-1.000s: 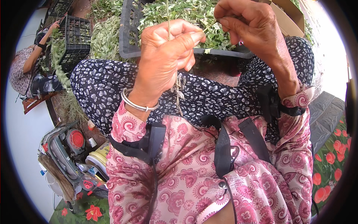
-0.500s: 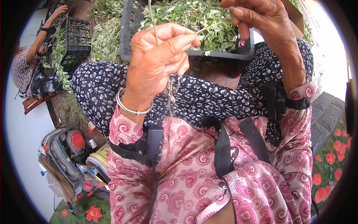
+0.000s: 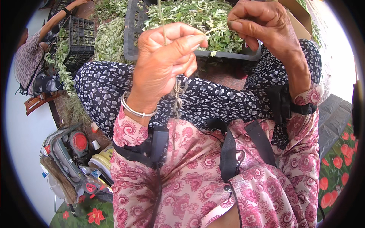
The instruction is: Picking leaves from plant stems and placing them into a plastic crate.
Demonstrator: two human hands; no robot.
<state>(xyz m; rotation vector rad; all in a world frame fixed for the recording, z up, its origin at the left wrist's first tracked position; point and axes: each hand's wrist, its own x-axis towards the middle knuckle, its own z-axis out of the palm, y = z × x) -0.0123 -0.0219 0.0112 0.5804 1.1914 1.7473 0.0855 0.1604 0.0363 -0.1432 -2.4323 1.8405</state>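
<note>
My left hand (image 3: 167, 57) is closed round a thin plant stem (image 3: 161, 19), which runs up past the top edge. Withered, greyish leaves (image 3: 177, 95) on it hang below my fist. A small pale green sprig (image 3: 216, 29) sticks out from between my left thumb and forefinger. My right hand (image 3: 264, 28) is raised just right of that sprig, thumb against curled fingers; whatever may be pinched there is hidden. Beneath both hands stands a dark grey plastic crate (image 3: 131, 32), with loose green leaves (image 3: 190, 15) heaped in it.
Leafy stalks (image 3: 110, 41) lie left of the crate. Farther left, another person (image 3: 30, 66) reaches over a black slatted crate (image 3: 80, 38). A cardboard box (image 3: 298, 17) stands at the far right. Tools and a yellow-lidded tub (image 3: 102, 159) crowd the lower left.
My right hand has come down and its thumb and fingers have drawn together near the sprig. My left hand keeps its grip on the stem. The other person's arm has stretched farther right.
</note>
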